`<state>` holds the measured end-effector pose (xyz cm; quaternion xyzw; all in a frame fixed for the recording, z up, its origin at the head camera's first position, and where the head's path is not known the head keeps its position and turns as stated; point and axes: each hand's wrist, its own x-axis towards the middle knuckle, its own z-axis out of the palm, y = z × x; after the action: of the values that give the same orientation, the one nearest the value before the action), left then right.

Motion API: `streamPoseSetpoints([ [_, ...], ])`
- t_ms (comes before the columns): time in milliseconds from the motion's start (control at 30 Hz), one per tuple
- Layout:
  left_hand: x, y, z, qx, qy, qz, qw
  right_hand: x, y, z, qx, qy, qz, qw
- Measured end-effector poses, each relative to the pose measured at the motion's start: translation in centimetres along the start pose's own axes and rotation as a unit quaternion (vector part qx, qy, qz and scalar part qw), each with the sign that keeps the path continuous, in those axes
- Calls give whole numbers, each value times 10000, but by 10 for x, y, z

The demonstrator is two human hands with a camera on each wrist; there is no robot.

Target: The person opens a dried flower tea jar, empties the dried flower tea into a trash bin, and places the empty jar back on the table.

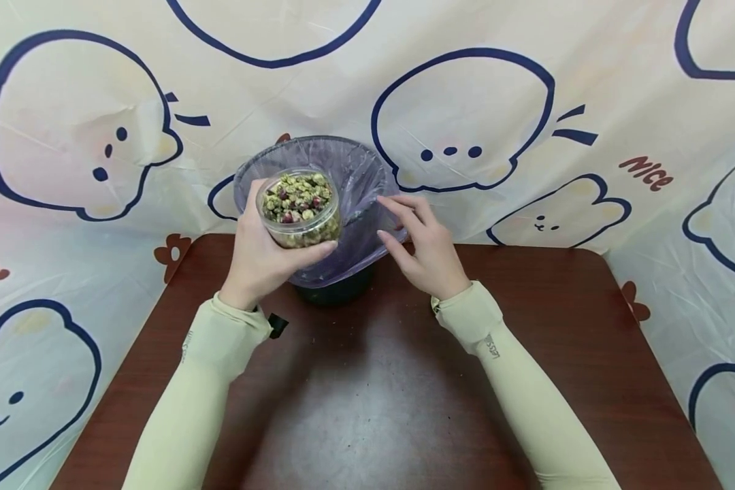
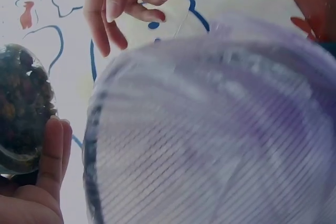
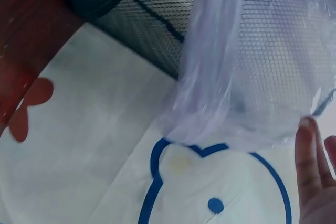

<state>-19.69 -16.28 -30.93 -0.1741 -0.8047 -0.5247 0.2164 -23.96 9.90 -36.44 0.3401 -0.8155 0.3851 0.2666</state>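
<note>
My left hand (image 1: 254, 255) grips a clear round jar (image 1: 303, 235) filled with green and dark-red dried flower buds (image 1: 299, 196). The thumb lies along the jar's near side. The jar is in front of a mesh trash bin with a purple plastic liner (image 1: 358, 248) and overlaps its mouth in the head view. My right hand (image 1: 425, 248) holds nothing; its fingers are loosely bent, with the tips close to the bin's right rim. In the right wrist view, fingertips (image 3: 306, 129) show right at the liner's edge (image 3: 262, 129).
The bin's dark base (image 1: 337, 292) stands toward the back of a dark red-brown table (image 1: 367, 408). Behind and around the table hangs a pale cloth (image 1: 318, 95) with blue-outlined cartoon animals. Small specks are scattered over the tabletop.
</note>
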Motion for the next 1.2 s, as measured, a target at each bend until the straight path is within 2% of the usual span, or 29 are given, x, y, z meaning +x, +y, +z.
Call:
streamPoseSetpoints([
  [100, 9, 1, -5, 279, 40, -58, 9996, 9, -2, 9, -36, -87, -130, 9999],
  [233, 22, 1, -11, 535, 69, -340, 9980, 19, -3, 18, -574, 72, -342, 9977],
  [333, 31, -1, -13, 590, 88, -419, 9973, 26, -4, 21, -871, 145, -496, 9949],
  [433, 37, -7, -14, 654, 153, -359, 9971, 35, -4, 25, -786, 17, -604, 9951],
  [533, 42, -13, -14, 927, 167, -337, 9950, 43, -3, 28, -586, -143, -605, 9963],
  [667, 46, -20, -15, 1423, 136, -406, 9889, 50, 1, 33, -578, -370, -700, 9952],
  [867, 48, -29, -16, 1789, 102, -575, 9821, 54, 7, 45, -771, -474, -950, 9914],
  [1033, 52, -33, -16, 2066, -90, -699, 9759, 55, 11, 47, -801, -430, -979, 9910],
  [1200, 59, -34, -21, 2426, -399, -810, 9659, 58, 11, 47, -794, -469, -958, 9911],
])
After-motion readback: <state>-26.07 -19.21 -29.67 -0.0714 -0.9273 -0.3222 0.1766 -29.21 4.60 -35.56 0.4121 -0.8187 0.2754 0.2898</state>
